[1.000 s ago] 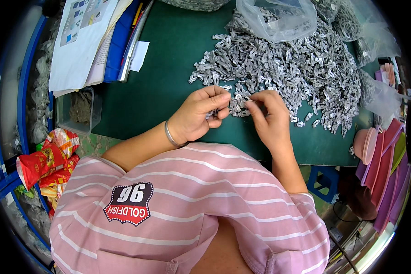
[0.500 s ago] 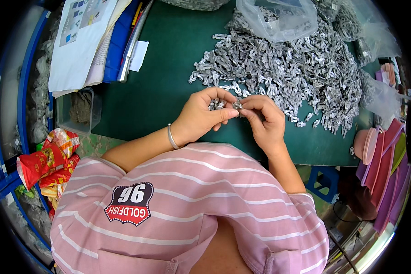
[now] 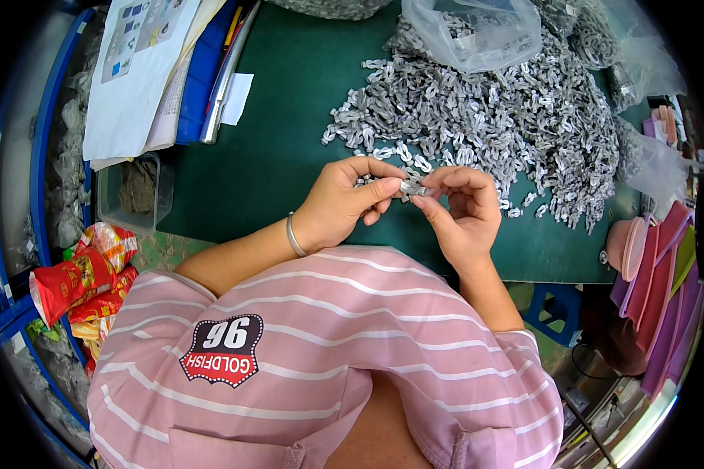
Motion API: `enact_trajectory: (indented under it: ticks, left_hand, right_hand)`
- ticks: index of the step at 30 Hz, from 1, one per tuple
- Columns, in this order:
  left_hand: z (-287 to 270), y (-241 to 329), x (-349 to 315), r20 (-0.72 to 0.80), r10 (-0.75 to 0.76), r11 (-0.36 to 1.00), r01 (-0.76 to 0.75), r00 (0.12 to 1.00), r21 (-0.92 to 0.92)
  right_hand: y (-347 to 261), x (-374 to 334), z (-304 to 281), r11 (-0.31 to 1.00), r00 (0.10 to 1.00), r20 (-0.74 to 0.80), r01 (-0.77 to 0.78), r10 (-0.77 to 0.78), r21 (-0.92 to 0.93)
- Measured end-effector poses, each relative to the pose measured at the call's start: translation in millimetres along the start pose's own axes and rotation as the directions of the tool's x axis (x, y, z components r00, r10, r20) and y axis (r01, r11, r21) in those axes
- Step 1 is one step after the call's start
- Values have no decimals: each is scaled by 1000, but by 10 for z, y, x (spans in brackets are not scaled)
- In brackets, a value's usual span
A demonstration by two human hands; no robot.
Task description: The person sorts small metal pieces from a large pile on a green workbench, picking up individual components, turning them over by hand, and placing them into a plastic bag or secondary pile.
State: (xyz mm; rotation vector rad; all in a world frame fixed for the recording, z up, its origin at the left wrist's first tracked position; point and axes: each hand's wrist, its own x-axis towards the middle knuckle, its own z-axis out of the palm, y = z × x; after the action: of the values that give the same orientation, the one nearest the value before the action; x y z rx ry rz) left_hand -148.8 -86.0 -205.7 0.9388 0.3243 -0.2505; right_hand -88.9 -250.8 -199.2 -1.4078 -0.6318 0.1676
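Small silver-grey metal pieces (image 3: 412, 187), shaped like twisted loops, are between my two hands, just above the table. My left hand (image 3: 336, 195) is closed, with thumb and forefinger pinching their left side. From the right, the thumb and forefinger of my right hand (image 3: 465, 209) pinch the end of a piece; its other fingers are curled. How the held pieces join each other is too small to tell. Just beyond my fingers lies a broad heap of similar metal pieces (image 3: 493, 117), with a few strays along its near edge.
The green table (image 3: 278, 117) carries clear plastic bags (image 3: 477, 39) at the back. Papers (image 3: 137, 86), a blue tray (image 3: 199, 102) and a clear box (image 3: 160, 199) are at left. Red packets (image 3: 74, 277) stand beside shelves. Pink and purple sheets (image 3: 665, 289) hang at right.
My right hand has moved slightly right and its fingers have opened out a little, so more of the held metal pieces shows. My left hand stays nearly in place.
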Motion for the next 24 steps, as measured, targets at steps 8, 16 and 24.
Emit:
enact_trajectory:
  ticks: [8, 16, 24]
  left_hand:
    - [-2, -11, 18, 45, -54, 996, 57, 998, -65]
    - [42, 77, -23, -37, 43, 995, -39, 998, 96]
    - [62, 120, -6, 123, 457, 765, -460, 881, 451]
  right_hand:
    - [-54, 5, 74, 998, 1000, -18, -16, 17, 68]
    - [9, 26, -29, 977, 998, -66, -21, 7, -213]
    - [16, -14, -5, 957, 964, -22, -260, 264, 126]
